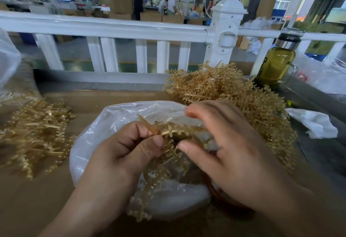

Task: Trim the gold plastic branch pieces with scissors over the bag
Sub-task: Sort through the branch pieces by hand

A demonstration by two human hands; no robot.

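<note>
So the left hand [123,154] is gripping one gold plastic branch piece [174,130] by its thick stem, fingers [138,133] curled tight round it with the thumb pressing on top. The rest of that piece is hanging down in front of the wrist, right over the clear plastic bag [104,124] that's sitting open on the brown tabletop [46,199].

The right hand [230,148] is hovering over the same branch with its fingers bent and spread, thumb tip just at the twigs. Honestly can't tell whether it's holding anything, since the lower fingers are hiding under the palm. A reddish-brown loop [219,193] is peeking out beneath that hand, too hidden to say what it is.

A loose pile of gold pieces [35,131] is lying on the tabletop to the left of the bag, and a bigger heap of gold branches [224,86] is sitting behind and to the right of it. A glass bottle [277,62] of yellow-green liquid is standing upright just past that heap, next to a white railing [112,26]. A crumpled white bag [314,124] is lying at the far right.
</note>
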